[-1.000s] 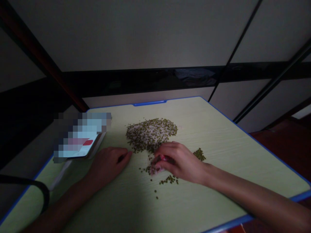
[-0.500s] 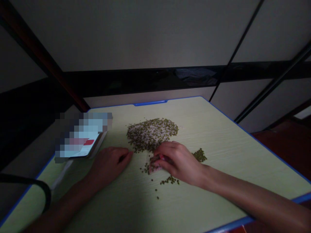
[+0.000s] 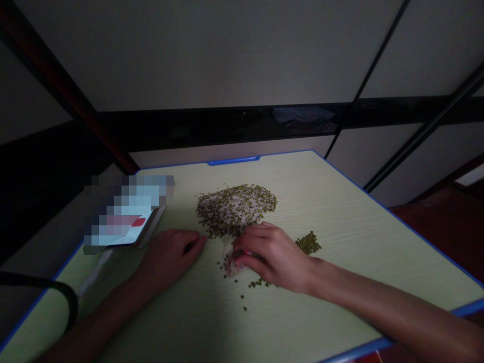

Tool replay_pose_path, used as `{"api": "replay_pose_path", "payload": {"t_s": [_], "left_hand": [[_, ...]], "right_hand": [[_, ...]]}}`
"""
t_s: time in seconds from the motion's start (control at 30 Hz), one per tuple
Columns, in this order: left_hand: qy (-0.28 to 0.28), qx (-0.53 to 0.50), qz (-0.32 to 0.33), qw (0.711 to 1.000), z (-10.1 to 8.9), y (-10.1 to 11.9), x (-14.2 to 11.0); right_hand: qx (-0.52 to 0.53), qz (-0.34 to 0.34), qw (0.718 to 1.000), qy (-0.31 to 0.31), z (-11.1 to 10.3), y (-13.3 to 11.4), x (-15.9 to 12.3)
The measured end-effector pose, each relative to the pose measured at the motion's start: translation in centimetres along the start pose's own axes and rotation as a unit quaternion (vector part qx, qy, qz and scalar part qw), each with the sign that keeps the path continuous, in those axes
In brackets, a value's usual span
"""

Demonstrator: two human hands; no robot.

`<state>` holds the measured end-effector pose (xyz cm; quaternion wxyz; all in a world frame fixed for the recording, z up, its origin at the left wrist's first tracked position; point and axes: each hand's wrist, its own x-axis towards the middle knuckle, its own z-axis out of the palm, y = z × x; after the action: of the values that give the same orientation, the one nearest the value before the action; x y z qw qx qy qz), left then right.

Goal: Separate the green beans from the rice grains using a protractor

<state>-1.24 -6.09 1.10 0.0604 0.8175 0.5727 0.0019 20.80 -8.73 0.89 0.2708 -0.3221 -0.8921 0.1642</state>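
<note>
A mixed pile of green mung beans and pale rice lies on the pale table. My right hand is at its near edge, fingers curled down and drawn toward the thumb. Rice grains and some beans lie under and beside those fingertips. Something small and red shows by the thumb; what the fingers hold is hidden. Beyond the right wrist sits a small heap of mung beans, and a few stray beans lie nearer me. My left hand rests on the table in a loose fist, left of the pile.
On the left of the table stands a phone or tablet with a lit screen, partly blurred out. A black cable or strap curves in at the lower left. The blue-edged table stands against cabinet panels.
My right hand has shifted slightly left and toward me, and its fingertips now cover a different part of the loose rice. The left hand stays in place.
</note>
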Motion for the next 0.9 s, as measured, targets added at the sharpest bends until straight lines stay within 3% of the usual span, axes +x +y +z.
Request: {"api": "replay_pose_path", "payload": {"t_s": [0.17,0.5,0.9], "left_hand": [[0.003,0.001,-0.007,1.000,-0.03,0.02,-0.04],[0.012,-0.008,-0.002,1.000,0.09,-0.10,-0.13],[0.001,0.000,-0.012,1.000,0.07,0.02,0.08]], "right_hand": [[0.018,0.031,0.999,0.018,-0.28,0.36,-0.14],[0.033,0.008,0.999,-0.021,-0.59,0.45,-0.45],[0.028,0.064,0.997,0.019,-0.01,0.05,-0.10]]}}
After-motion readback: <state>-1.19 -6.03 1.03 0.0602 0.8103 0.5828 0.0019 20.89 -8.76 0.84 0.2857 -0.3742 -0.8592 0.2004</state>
